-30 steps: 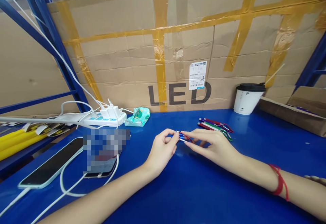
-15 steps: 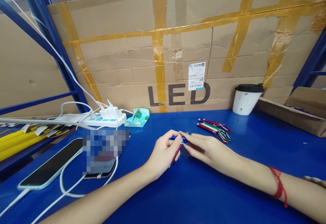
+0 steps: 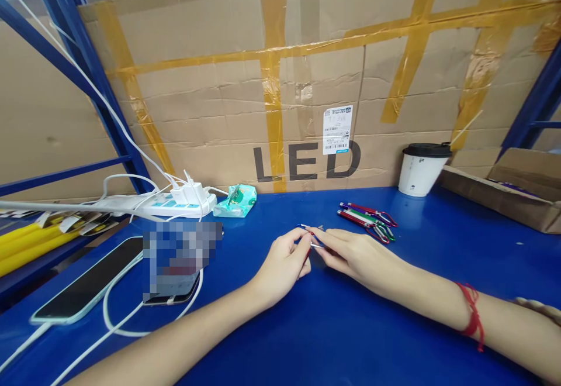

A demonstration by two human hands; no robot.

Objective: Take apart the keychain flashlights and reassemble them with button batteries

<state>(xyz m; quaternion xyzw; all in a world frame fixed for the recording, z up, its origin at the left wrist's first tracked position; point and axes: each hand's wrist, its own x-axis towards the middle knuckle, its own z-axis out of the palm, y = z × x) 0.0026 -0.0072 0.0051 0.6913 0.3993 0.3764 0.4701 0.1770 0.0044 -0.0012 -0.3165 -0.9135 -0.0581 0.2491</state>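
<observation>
My left hand (image 3: 283, 263) is closed, its thumb and fingers pinching a slim red and silver pen-like piece (image 3: 316, 246). My fingers cover most of that piece. My right hand (image 3: 353, 252) meets the left fingertips from the other side, its thumb and fingers pressed on the same piece. Just behind the fingertips a blue pen-like piece (image 3: 301, 226) shows, mostly hidden; I cannot tell whether it is held or lying on the table. Farther back to the right lie several pens with carabiner clips (image 3: 367, 221), in red, green, purple and silver.
A white lidded cup (image 3: 421, 171) with a straw stands at the back right, beside an open cardboard box (image 3: 521, 196). On the left are a phone (image 3: 90, 281), white cables, a power strip (image 3: 179, 202) and a green tissue pack (image 3: 236, 200). A cardboard sheet (image 3: 210, 117) backs the table.
The red pen-like piece that stuck out below my left fingers is now mostly hidden in the hands. The blue piece shows a little farther back. Both hands stay together.
</observation>
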